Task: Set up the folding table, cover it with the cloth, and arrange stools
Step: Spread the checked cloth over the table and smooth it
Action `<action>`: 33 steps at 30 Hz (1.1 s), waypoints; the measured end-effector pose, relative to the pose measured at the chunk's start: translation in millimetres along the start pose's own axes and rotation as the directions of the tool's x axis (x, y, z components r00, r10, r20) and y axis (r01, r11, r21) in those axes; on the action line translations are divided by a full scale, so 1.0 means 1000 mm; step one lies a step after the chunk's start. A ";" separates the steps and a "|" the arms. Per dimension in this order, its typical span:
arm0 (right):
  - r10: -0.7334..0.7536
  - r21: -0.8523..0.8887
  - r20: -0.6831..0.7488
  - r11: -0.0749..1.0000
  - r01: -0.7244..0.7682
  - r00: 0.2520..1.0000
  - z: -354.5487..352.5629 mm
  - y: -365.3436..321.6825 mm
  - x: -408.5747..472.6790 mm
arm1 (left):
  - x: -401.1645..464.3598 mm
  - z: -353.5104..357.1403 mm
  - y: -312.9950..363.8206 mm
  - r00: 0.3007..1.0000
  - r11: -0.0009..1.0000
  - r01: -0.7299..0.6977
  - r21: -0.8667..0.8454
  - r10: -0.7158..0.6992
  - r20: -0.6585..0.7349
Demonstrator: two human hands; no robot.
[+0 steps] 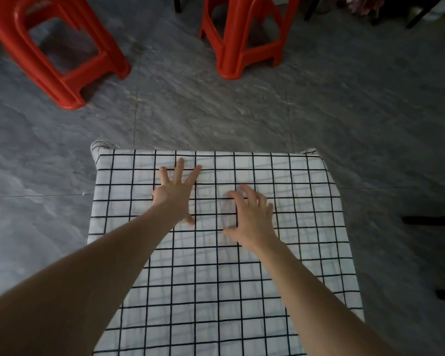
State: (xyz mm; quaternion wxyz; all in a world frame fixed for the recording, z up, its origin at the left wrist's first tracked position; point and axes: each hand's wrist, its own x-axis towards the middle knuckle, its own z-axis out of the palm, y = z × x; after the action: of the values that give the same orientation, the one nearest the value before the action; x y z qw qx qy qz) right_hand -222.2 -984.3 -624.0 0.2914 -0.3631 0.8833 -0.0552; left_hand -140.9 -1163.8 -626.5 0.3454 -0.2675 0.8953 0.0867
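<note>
The table stands unfolded in the lower centre of the frame, fully covered by the checked cloth (306, 253), so setup and covering look done; smoothing seems under way. The left hand (174, 195) lies flat with fingers spread on the cloth, and the right hand (249, 217), blurred, rests beside it with fingers loosely bent, gripping nothing. Both red stools, one (59, 60) at upper left and another (242, 39) at upper centre, stand well apart from the far edge, not yet arranged. Bare floor (216, 111) lies between.
</note>
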 end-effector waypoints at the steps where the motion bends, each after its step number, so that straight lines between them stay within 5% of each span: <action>1: 0.016 -0.001 0.008 1.000 -0.016 1.000 -0.002 0.001 0.001 | -0.002 0.003 -0.005 0.999 1.000 -0.020 -0.019 0.020 -0.028; 6: 0.012 -0.014 0.044 1.000 -0.011 0.999 -0.004 0.004 0.002 | -0.033 0.058 -0.062 0.953 0.962 -0.199 -0.186 0.146 -0.265; 11: 0.060 -0.058 0.059 0.997 -0.056 0.996 -0.008 -0.002 0.009 | -0.096 0.132 -0.156 0.925 0.979 -0.176 -0.098 0.131 -0.357; 13: 0.079 -0.059 0.055 0.995 -0.075 0.995 -0.008 -0.003 0.007 | -0.115 0.156 -0.195 0.948 0.990 -0.050 -0.134 0.005 -0.318; 15: 0.106 -0.077 0.041 0.992 -0.103 0.993 -0.006 -0.007 0.005 | -0.134 0.175 -0.228 0.936 0.936 0.227 -0.270 -0.286 -0.205; 18: 0.146 -0.101 0.029 0.985 -0.142 0.989 -0.001 -0.018 0.000 | -0.163 0.190 -0.245 0.786 0.673 0.570 -0.471 -0.614 0.073; 20: 0.166 -0.108 0.024 0.981 -0.162 0.986 0.000 -0.026 -0.004 | -0.172 0.190 -0.229 0.839 0.754 0.486 -0.442 -0.544 -0.006; 23: 0.140 -0.188 -0.084 0.970 -0.154 0.987 0.002 -0.045 -0.013 | -0.173 0.167 -0.179 0.937 0.942 -0.008 -0.335 -0.110 -0.331; 26: 0.071 -0.122 -0.285 0.986 -0.110 0.956 0.017 -0.077 -0.039 | -0.168 0.137 -0.107 0.926 0.906 -0.303 -0.295 0.205 -0.318; 28: -0.032 -0.060 -0.319 0.998 0.013 0.947 0.042 -0.098 -0.063 | -0.165 0.134 -0.064 0.946 0.916 -0.307 -0.257 0.265 -0.185; 33: -0.185 -0.077 -0.083 0.981 0.179 0.979 0.092 -0.083 -0.108 | -0.164 0.138 -0.030 0.989 0.988 -0.147 0.038 0.146 0.027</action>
State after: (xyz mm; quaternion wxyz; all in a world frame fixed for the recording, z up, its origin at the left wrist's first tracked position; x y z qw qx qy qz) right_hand -59.2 -961.6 -622.8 0.2324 -0.4495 0.8599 -0.0672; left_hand 56.0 -1073.7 -619.0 0.3542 -0.1932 0.9098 0.0973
